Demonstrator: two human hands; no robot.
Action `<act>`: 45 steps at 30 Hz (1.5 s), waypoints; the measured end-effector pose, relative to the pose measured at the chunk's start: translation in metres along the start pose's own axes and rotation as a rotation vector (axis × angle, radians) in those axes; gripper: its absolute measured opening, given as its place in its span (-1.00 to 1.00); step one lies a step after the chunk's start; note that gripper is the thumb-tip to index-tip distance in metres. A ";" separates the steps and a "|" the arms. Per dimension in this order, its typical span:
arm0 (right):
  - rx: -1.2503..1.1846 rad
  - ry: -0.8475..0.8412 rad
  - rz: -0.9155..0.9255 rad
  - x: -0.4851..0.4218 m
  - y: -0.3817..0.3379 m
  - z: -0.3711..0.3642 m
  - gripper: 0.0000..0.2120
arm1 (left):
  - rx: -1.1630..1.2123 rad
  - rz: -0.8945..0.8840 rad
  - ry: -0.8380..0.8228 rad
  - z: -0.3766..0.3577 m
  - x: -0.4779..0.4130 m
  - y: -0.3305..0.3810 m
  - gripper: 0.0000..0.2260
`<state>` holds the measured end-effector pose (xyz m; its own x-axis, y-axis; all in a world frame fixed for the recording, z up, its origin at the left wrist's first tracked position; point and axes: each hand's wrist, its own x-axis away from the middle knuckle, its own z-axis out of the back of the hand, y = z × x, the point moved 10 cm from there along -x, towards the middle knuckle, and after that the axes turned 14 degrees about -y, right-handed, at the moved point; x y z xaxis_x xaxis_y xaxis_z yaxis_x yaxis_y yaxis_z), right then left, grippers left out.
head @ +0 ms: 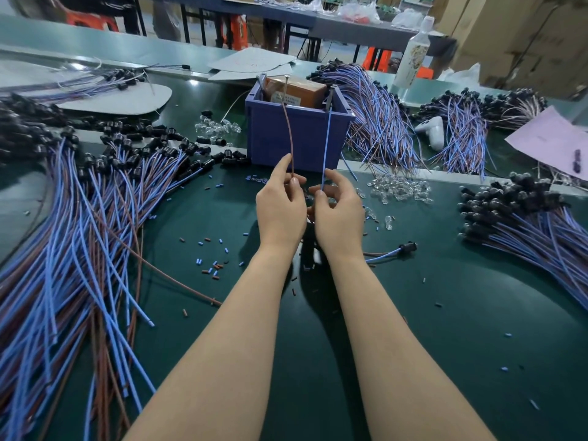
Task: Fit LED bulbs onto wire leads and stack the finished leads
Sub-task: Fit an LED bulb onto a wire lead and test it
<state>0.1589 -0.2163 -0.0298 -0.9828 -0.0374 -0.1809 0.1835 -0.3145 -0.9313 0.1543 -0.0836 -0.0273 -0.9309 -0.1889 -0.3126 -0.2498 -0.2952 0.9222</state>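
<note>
My left hand (pixel 280 208) pinches a brown wire (pixel 289 132) that runs up toward the blue bin (pixel 299 135). My right hand (pixel 339 211) pinches a blue wire (pixel 327 144) of the same lead, also stretched up to the bin's rim. Both hands hover close together above the green mat (pixel 445 313). Clear LED bulbs (pixel 399 187) lie in a loose pile just right of my right hand. A big heap of leads with black sockets (pixel 79 218) fans out on the left. A stack of leads with bulbs (pixel 525 218) lies on the right.
Small blue and brown insulation bits (pixel 210 259) scatter across the mat. One single lead (pixel 391 253) lies beside my right wrist. More wire bundles (pixel 378 119), a white bottle (pixel 413 55), a pink sheet (pixel 550 138) and grey cardboard (pixel 127 100) sit behind the bin.
</note>
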 end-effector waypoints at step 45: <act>-0.023 -0.024 0.022 0.001 -0.005 0.003 -0.71 | -0.027 0.046 -0.065 -0.005 0.003 0.004 -0.68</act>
<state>0.1567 -0.2177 -0.0246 -0.9788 -0.0670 -0.1937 0.2048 -0.2913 -0.9345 0.1521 -0.0895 -0.0255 -0.9568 -0.1420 -0.2536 -0.1997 -0.3128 0.9286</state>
